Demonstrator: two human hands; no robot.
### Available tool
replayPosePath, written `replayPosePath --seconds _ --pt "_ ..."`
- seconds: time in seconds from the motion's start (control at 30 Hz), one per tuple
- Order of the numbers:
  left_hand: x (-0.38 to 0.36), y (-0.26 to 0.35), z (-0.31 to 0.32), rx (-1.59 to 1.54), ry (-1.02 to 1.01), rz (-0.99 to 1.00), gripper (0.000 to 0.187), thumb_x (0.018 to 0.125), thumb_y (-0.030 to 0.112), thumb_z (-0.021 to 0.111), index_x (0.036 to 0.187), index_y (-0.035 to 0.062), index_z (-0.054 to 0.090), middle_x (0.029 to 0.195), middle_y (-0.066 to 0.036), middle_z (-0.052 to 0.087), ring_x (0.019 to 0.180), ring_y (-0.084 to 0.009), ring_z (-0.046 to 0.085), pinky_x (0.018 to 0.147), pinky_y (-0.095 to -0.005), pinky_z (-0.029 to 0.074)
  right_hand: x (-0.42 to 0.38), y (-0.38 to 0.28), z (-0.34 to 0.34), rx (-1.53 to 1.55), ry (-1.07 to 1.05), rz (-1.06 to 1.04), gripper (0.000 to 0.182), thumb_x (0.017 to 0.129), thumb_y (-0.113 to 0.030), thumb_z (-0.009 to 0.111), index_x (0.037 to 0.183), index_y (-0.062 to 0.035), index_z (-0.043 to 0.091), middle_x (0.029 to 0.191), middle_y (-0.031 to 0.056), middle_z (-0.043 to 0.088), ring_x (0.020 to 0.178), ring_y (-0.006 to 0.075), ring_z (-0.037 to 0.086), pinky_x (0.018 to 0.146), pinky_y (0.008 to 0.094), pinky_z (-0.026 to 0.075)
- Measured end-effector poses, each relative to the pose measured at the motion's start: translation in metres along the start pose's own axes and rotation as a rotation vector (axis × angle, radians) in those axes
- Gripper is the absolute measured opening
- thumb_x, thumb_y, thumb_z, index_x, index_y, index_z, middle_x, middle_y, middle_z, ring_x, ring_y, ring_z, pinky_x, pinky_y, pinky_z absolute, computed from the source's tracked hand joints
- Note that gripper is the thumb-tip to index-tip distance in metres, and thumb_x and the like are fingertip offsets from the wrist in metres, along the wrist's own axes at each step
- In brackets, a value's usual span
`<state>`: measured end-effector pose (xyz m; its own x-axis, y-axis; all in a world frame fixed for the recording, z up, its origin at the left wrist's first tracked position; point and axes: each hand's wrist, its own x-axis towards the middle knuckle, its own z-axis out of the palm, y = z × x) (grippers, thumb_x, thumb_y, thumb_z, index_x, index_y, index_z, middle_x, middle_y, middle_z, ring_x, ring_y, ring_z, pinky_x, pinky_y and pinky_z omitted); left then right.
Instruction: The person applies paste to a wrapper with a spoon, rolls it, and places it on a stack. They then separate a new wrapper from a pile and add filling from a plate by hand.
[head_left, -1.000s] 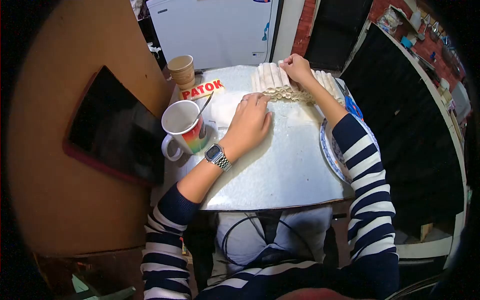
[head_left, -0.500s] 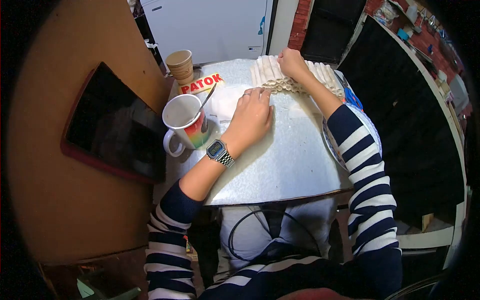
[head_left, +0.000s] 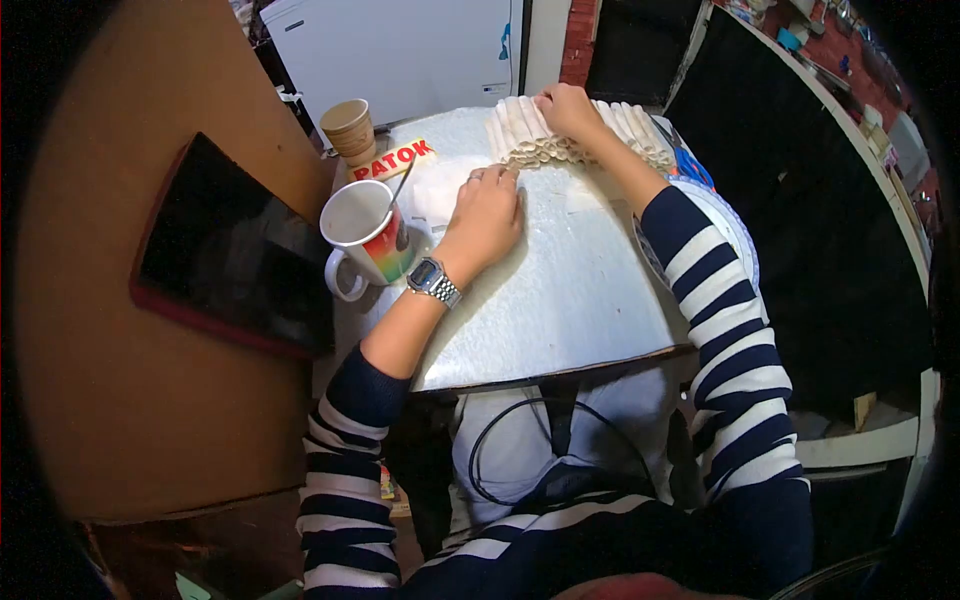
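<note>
A stack of pale rolled tubes (head_left: 520, 130) lies at the back of the small table (head_left: 560, 290). My right hand (head_left: 572, 112) rests on top of the stack with its fingers curled down at the tubes; whether it grips one is too small to tell. Just in front of the stack's left end is my left hand (head_left: 485, 215), palm down on the table, its fingers close together and their tips near the lowest tubes. Beneath and beside its fingers is a white sheet (head_left: 435, 192). A digital watch (head_left: 433, 282) is on my left wrist.
On the table's left stand a mug (head_left: 368, 235) with a spoon, a paper cup (head_left: 350, 130) and a "PATOK" label (head_left: 392, 160). A plate (head_left: 735, 225) and blue-handled scissors (head_left: 690, 168) lie at the right. A dark tablet (head_left: 235, 250) stands at far left.
The whole view has shifted slightly, with the table and both hands appearing a little higher and further left. Both hands stay in nearly the same places by the stack.
</note>
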<state>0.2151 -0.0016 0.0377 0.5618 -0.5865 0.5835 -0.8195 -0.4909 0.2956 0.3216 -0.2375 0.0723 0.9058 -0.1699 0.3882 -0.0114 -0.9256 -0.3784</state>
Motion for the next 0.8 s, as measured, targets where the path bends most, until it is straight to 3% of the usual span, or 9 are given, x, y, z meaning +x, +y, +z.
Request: replayPosePath --seconds 0.07,0.23,0.3,0.4,0.5,0.53,0.67,0.77,0.8 --pt "0.000 -0.005 0.001 0.019 -0.010 0.007 0.033 0.089 0.010 0.055 0.118 -0.0057 0.057 0.116 -0.024 0.059 0.110 -0.0409 0.055 0.095 -0.0485 0.045 0.002 0.002 -0.007 -0.093 -0.049 -0.014 0.033 0.093 -0.027 0.061 0.121 -0.0100 0.065 0.109 0.0221 0.067 0.106 0.0411 0.062 0.093 0.0480 0.050" --pt "0.001 -0.012 0.002 0.065 -0.042 -0.035 0.036 0.088 0.011 0.057 0.121 -0.0037 0.058 0.120 -0.024 0.057 0.114 -0.0403 0.053 0.096 -0.0490 0.045 -0.080 -0.061 -0.046 0.125 0.071 -0.077 0.040 0.093 -0.028 0.061 0.127 -0.0072 0.060 0.131 0.0229 0.053 0.119 0.0398 0.054 0.103 0.0459 0.044" --pt "0.002 -0.013 -0.002 0.081 -0.050 -0.095 0.038 0.089 0.011 0.057 0.124 -0.0033 0.056 0.125 -0.026 0.053 0.117 -0.0418 0.052 0.098 -0.0490 0.044 -0.115 -0.077 -0.039 0.251 0.186 -0.286 0.033 0.094 -0.026 0.061 0.120 -0.0048 0.062 0.118 0.0220 0.056 0.107 0.0332 0.059 0.098 0.0418 0.046" --pt "0.003 -0.025 -0.007 0.089 0.046 -0.133 0.041 0.087 0.005 0.059 0.127 -0.0042 0.054 0.129 -0.030 0.048 0.119 -0.0457 0.050 0.101 -0.0487 0.043 -0.146 -0.088 -0.042 0.456 0.164 -0.392 0.028 0.091 -0.011 0.057 0.117 -0.0064 0.064 0.119 0.0193 0.057 0.110 0.0352 0.059 0.094 0.0426 0.048" --pt "0.003 -0.030 -0.020 0.024 0.134 -0.165 0.044 0.084 -0.001 0.061 0.127 -0.0046 0.052 0.128 -0.029 0.048 0.118 -0.0461 0.049 0.101 -0.0482 0.043 -0.154 -0.085 -0.065 0.621 0.134 -0.324 0.032 0.085 0.003 0.050 0.111 -0.0055 0.066 0.111 0.0178 0.059 0.099 0.0313 0.062 0.089 0.0395 0.050" --pt "0.003 -0.030 -0.026 0.017 0.111 -0.206 0.046 0.083 -0.004 0.063 0.127 -0.0051 0.052 0.126 -0.029 0.048 0.117 -0.0456 0.049 0.100 -0.0484 0.043 -0.154 -0.082 -0.072 0.576 0.233 -0.387 0.040 0.079 0.009 0.043 0.107 -0.0049 0.068 0.102 0.0166 0.060 0.089 0.0284 0.062 0.084 0.0359 0.051" --pt "0.002 -0.037 -0.025 0.116 0.102 -0.243 0.037 0.086 0.006 0.065 0.120 -0.0033 0.057 0.120 -0.027 0.053 0.109 -0.0431 0.054 0.096 -0.0474 0.045 -0.164 -0.077 -0.099 0.557 0.290 -0.404 0.036 0.076 0.010 0.046 0.101 -0.0037 0.067 0.090 0.0133 0.060 0.085 0.0272 0.063 0.080 0.0348 0.052" --pt "0.003 -0.026 -0.032 0.085 -0.088 -0.227 0.027 0.090 0.013 0.064 0.114 -0.0009 0.061 0.109 -0.023 0.060 0.104 -0.0378 0.059 0.090 -0.0433 0.047 -0.177 -0.075 -0.083 0.605 0.208 -0.417 0.033 0.076 0.009 0.046 0.100 -0.0032 0.066 0.093 0.0144 0.059 0.087 0.0274 0.063 0.082 0.0368 0.052" --pt "0.003 -0.024 -0.029 0.044 -0.064 -0.151 0.026 0.086 0.015 0.067 0.105 -0.0021 0.065 0.103 -0.022 0.063 0.100 -0.0371 0.060 0.088 -0.0430 0.047 -0.184 -0.077 -0.072 0.583 0.188 -0.464 0.030 0.078 0.008 0.049 0.102 -0.0028 0.064 0.098 0.0162 0.058 0.090 0.0305 0.063 0.083 0.0404 0.052"
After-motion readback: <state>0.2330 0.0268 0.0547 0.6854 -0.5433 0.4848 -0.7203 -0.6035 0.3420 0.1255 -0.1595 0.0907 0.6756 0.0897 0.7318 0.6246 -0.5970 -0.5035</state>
